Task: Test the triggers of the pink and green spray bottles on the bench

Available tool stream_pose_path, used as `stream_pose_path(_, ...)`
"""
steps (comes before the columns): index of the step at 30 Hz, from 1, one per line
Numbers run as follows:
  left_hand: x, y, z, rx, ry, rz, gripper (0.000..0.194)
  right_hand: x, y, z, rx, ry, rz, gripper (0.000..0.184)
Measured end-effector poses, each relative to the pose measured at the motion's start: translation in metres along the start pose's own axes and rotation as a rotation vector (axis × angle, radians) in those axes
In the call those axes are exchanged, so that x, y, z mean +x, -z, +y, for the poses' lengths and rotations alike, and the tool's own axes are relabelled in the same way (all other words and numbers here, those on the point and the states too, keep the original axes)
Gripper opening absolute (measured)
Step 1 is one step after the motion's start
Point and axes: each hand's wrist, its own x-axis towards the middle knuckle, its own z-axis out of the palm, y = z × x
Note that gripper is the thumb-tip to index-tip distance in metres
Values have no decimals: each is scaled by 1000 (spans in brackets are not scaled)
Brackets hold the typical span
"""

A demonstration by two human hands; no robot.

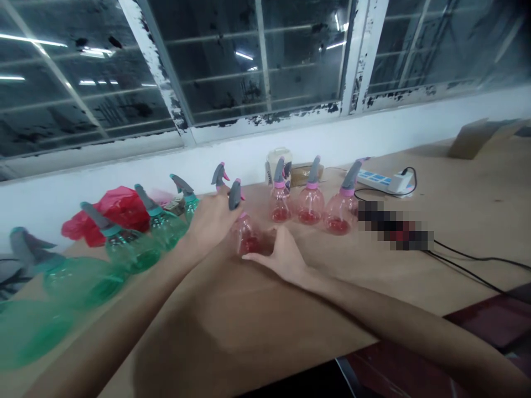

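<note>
A small pink spray bottle [248, 237] with a grey trigger head stands on the wooden table [456, 221] between my hands. My left hand [211, 221] is curled round its upper part at the trigger. My right hand [282, 257] cups its base from the right, fingers wrapped against it. A second pink bottle's trigger [219, 176] shows just behind my left hand. Three more pink spray bottles [311, 202] stand in a row to the right. A line of green spray bottles [133, 246] runs off to the left.
A red plastic bag [112, 213] lies by the wall behind the green bottles. A white power strip [385, 181] with black cables sits at the back right, near a blurred-out object [394, 229]. A cardboard piece [477, 138] leans at the far right. Windows run along the wall.
</note>
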Motion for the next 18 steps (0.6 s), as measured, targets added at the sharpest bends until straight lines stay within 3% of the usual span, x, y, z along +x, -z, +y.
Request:
stream_pose_path(3,-37,8,4,-53,27,26,36,-5,1,-5,80,51,-119,96)
stream_pose_path(7,-66,8,3,-128,35,-26,33,-13,-2,-11,85,102,-238,91)
stream_pose_path(10,-72,-1,-5,-270,47,-31,37,-14,-2,-12,83,79,-261,89)
stream_pose_path(14,-71,-25,-11,-621,21,9,44,-14,0,-12,96,44,-269,90)
stream_pose_path(18,-67,-41,-3,-831,13,64,41,-15,1,-14,89,138,-283,93)
